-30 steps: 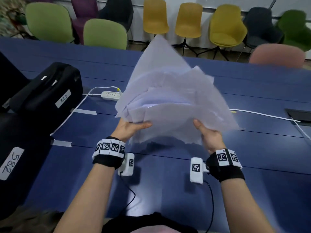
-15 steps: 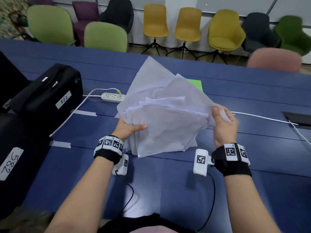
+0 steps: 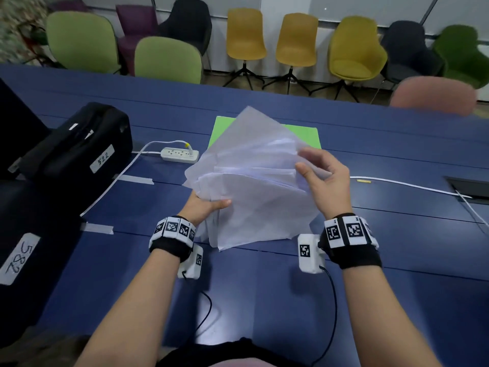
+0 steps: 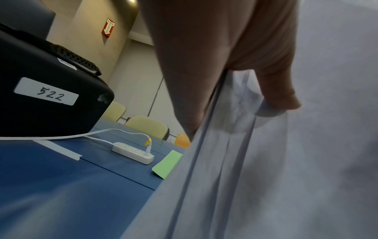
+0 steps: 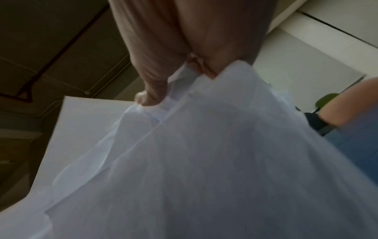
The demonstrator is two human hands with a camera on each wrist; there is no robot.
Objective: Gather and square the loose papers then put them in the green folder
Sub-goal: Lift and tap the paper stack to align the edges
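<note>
The papers (image 3: pixel 254 186) are held above the counter (image 3: pixel 264 300), near its middle. The folder (image 3: pixel 304 133) lies flat on the counter just behind the papers, partly hidden by them. The power strip (image 3: pixel 180 154) sits on the counter left of the papers, its cord running on leftward. Farther left of the papers stands the case marked 522 (image 3: pixel 76 149), and a second case marked 582 (image 3: pixel 21 260) lies nearer the person. A row of chairs (image 3: pixel 296 41) stands behind the counter, beyond the papers.
</note>
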